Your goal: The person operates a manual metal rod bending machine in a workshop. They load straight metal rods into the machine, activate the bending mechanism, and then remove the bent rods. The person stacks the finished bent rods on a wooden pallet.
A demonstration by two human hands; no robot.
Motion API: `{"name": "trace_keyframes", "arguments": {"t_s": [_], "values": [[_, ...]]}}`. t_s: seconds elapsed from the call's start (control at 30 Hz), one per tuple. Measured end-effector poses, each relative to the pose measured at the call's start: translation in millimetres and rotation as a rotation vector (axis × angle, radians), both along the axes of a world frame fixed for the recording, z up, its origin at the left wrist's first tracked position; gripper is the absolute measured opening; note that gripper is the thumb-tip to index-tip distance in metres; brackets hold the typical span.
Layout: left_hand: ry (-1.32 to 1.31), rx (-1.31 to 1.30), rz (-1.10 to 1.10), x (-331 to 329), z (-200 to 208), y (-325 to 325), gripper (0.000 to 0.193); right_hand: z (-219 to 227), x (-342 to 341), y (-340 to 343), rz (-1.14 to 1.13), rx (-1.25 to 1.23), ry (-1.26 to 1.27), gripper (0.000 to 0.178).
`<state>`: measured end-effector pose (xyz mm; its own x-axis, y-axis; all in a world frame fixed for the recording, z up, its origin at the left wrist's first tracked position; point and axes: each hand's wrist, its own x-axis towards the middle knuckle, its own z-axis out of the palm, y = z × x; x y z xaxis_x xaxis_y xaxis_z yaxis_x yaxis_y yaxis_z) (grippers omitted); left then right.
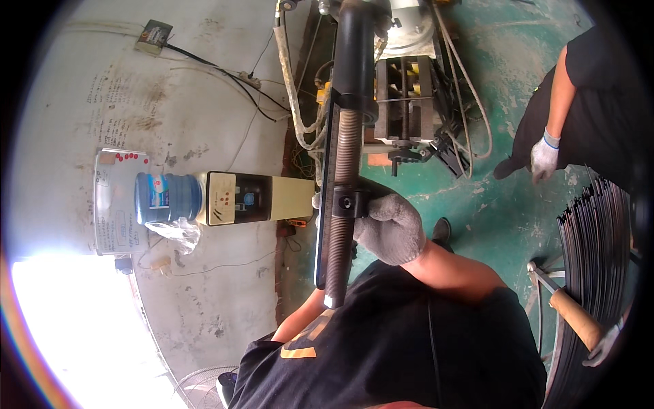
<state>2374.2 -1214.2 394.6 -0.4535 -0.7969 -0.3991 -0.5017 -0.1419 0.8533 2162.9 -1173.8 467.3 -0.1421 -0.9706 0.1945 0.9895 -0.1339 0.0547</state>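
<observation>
A long threaded rod [349, 146] runs down the middle of the view from a thick black cylinder [355, 61], ending in a bright tip near my chest. Beside it lies a narrow black bar [328, 184]. A black collar [345, 202] with a round bolt sits around the rod. My right hand [390, 230], in a grey knit glove, is closed with curled fingers against the collar's right side; whatever its fingers grip is hidden. My left forearm [303, 316] reaches up behind the rod. The left hand is mostly hidden there, with only a pale bit of glove showing at the bar's left edge.
Machinery with a crank handle [403, 155] and looping hoses [487, 129] stands ahead. At left are a water dispenser [259, 199] and a whiteboard [122, 204]. A person's gloved hand [544, 155] hangs at right, above a rack of thin black rods [596, 238].
</observation>
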Motion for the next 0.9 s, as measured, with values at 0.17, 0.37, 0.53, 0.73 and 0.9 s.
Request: {"name": "trace_keyframes", "arguments": {"t_s": [0.17, 0.37, 0.53, 0.73, 0.9], "values": [[-0.003, -0.002, -0.002, -2, 0, -1, 0.008, -23, 2, -12, 0.184, -0.065, -0.149, 0.062], [-0.008, 0.002, 0.003, -2, 1, -3, 0.009, -11, 1, -19, 0.252, -0.176, -0.281, 0.079], [-0.006, 0.003, -0.004, -4, 0, -8, 0.009, -17, 0, -21, 0.340, -0.283, -0.313, 0.084], [0.007, 0.009, -0.019, -9, 0, -17, 0.010, -23, 2, -15, 0.222, -0.104, -0.197, 0.065], [0.150, 0.068, -0.060, -17, -12, -28, 0.010, -58, -6, 12, -0.095, 0.315, 0.800, 0.039]]}}
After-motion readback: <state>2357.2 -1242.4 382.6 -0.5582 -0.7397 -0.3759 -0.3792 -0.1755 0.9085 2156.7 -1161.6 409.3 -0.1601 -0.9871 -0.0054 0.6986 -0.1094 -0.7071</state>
